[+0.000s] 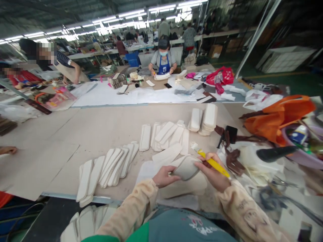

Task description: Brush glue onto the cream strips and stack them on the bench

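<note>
My left hand (164, 176) pinches one end of a pale, curved insole-shaped piece (186, 168) held just above the table. My right hand (213, 172) steadies the other end of that piece and also grips a yellow-handled brush (212, 162), bristles pointing up and left. Under my hands lies a white sheet (148, 171) with more pale pieces on it. Fanned rows of the same long pale pieces (111, 168) lie to the left, with others (166, 136) straight ahead. Both sleeves are beige.
Two stacks of pale pieces (205, 119) stand farther back. At right are an orange bag (280, 116), dark brown strips (232, 158), a black tool (274, 153) and a cluttered basin (302, 148). A masked person (163, 58) works across the table; others are at left.
</note>
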Demonstrator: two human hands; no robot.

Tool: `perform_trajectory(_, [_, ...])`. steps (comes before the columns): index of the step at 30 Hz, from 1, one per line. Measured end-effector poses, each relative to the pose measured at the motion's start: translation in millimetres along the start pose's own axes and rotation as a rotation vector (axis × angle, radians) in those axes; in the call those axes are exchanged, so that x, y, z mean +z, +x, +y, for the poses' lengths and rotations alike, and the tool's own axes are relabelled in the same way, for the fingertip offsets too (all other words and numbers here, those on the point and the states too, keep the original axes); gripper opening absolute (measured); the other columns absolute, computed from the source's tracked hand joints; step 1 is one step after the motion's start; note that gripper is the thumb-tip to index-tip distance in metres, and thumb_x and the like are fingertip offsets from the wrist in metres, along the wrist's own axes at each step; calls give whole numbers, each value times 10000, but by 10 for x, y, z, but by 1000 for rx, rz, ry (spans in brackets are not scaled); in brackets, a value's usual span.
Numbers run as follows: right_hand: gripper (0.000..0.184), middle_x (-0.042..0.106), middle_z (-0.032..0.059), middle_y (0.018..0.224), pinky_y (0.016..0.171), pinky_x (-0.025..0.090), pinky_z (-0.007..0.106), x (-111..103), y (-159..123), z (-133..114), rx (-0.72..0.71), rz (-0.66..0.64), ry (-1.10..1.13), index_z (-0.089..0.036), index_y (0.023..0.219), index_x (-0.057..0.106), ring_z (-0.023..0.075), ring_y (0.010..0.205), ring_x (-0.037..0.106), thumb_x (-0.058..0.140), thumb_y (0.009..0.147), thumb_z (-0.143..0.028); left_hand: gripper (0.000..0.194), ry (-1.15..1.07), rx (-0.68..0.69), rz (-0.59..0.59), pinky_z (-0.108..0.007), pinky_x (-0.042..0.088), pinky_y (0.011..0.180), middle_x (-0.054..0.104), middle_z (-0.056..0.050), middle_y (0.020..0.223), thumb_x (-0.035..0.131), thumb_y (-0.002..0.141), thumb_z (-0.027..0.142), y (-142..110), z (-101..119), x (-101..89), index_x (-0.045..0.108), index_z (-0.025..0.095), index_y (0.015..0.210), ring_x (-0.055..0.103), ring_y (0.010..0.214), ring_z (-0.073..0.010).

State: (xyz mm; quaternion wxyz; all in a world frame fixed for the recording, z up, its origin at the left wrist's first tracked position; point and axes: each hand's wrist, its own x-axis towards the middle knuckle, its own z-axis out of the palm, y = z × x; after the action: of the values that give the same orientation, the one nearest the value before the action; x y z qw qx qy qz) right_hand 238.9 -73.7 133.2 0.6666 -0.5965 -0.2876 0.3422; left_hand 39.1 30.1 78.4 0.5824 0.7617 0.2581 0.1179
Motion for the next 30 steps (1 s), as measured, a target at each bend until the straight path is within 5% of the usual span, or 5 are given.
perform_trajectory(3, [456, 591, -57, 704, 554, 436, 229, 126, 230, -174, -46, 4, 35, -255, 828, 444, 109, 606, 537, 834, 610, -341, 467, -210, -148, 94, -240, 380, 559, 575, 1, 629, 656, 715, 573, 93, 64, 133, 671, 108, 751, 475, 593, -116])
perform_trajectory(10, [502, 386, -117, 512, 453, 298, 217, 387, 413, -243, -36, 80, -10, -245, 766, 422, 79, 471, 355, 825, 552, -453, 501, -616, -212, 149, -234, 367, 565, 617, -12, 660, 756, 621, 565, 19, 168, 253, 686, 94, 778, 479, 593, -109])
perform_trajectory(17, [534, 332, -120, 524, 459, 287, 230, 371, 547, -143, -12, 102, -91, -257, 792, 415, 88, 478, 326, 813, 529, -495, 480, -1067, -260, -53, -349, 500, 782, 711, -151, 837, 717, 723, 494, -233, 193, 212, 700, 65, 937, 670, 832, -254])
perform_trajectory(23, [525, 374, -111, 552, 488, 345, 244, 240, 680, -9, -10, 156, -159, -257, 816, 439, 96, 503, 381, 817, 521, -474, 643, -1137, -287, -206, -368, 526, 817, 701, -151, 1046, 832, 614, 300, -393, 158, 243, 603, 114, 1185, 674, 957, -287])
perform_trajectory(30, [486, 389, -112, 550, 489, 338, 235, 165, 710, 54, 1, 215, -154, -247, 791, 464, 86, 506, 386, 820, 502, -410, 734, -1131, -289, -218, -304, 545, 745, 668, -133, 1154, 830, 607, 243, -391, 171, 250, 542, 162, 1277, 672, 971, -267])
